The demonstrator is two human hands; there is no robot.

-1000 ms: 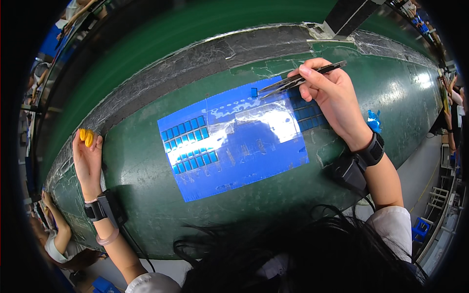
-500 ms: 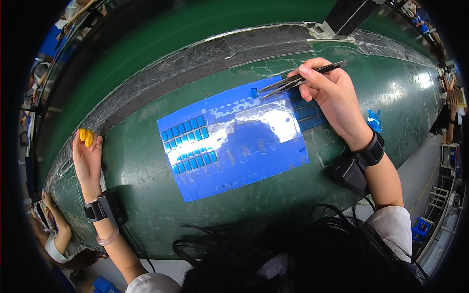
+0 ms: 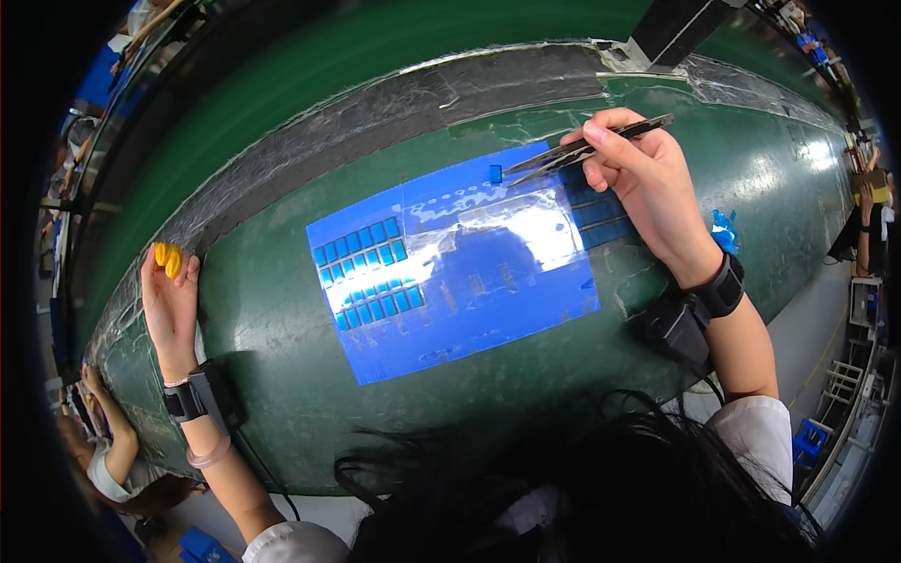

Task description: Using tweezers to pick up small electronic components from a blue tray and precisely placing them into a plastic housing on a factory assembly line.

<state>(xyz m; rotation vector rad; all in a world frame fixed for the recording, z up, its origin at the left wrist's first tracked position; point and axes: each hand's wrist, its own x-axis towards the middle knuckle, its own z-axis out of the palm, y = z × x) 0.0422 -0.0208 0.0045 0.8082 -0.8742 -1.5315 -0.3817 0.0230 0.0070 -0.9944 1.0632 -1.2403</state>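
Observation:
My right hand (image 3: 648,197) holds dark metal tweezers (image 3: 605,145) over the far right part of a blue sheet (image 3: 469,328). The upper prong's tip meets the edge of a small dark blue tile (image 3: 496,174); whether the tile is gripped or only touched, I cannot tell. Rows of similar blue tiles (image 3: 371,270) lie on the sheet's left side. More dark blue tiles (image 3: 601,220) sit just right of the sheet, partly behind my right hand. At the table's left edge rests my left hand (image 3: 172,314), holding nothing visible, with yellow finger covers (image 3: 169,258) on its fingertips.
The sheet lies on a green table (image 3: 282,413) with a worn, dark taped strip (image 3: 375,108) along its far side. A dark post (image 3: 671,38) rises at the far right. Crumpled blue film (image 3: 724,231) lies beside my right wrist. Another person's arm (image 3: 117,436) shows at lower left.
The whole picture has shifted slightly. Both hands, the tweezers and the tile keep nearly the same places over the table.

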